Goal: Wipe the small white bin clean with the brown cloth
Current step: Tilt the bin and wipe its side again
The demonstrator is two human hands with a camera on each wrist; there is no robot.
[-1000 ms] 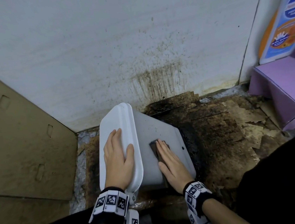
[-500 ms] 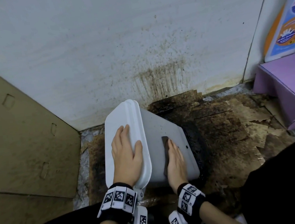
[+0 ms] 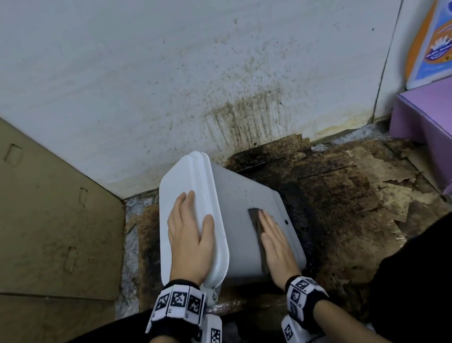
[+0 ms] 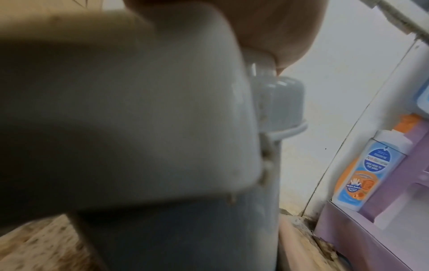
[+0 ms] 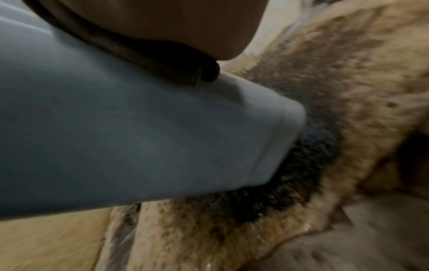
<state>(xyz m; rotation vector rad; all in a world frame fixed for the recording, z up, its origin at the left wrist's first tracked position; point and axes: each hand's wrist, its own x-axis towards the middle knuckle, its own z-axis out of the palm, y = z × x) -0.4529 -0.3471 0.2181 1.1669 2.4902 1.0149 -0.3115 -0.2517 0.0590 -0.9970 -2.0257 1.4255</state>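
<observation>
The small white bin (image 3: 239, 195) lies tilted on the floor, its closed lid (image 3: 180, 176) facing left. My left hand (image 3: 189, 232) rests flat on the lid, thumb over the lid's rim. With straight fingers my right hand (image 3: 276, 239) presses the brown cloth (image 3: 255, 216) onto the bin's upturned side, close to its base. In the right wrist view the folded cloth (image 5: 162, 60) sits between my palm (image 5: 185, 22) and the bin (image 5: 139, 128). In the left wrist view the lid (image 4: 139, 110) fills the picture, blurred, with my thumb (image 4: 267, 27) above.
A stained white wall (image 3: 241, 118) stands just behind the bin. Brown cardboard (image 3: 27, 222) leans at the left. The floor (image 3: 349, 199) to the right is dark, stained and peeling. A purple box (image 3: 440, 132) and a blue-orange bottle (image 3: 443, 33) stand at the far right.
My right hand has slid the cloth across the bin's side, away from the lid and towards the base. My left hand has stayed on the lid.
</observation>
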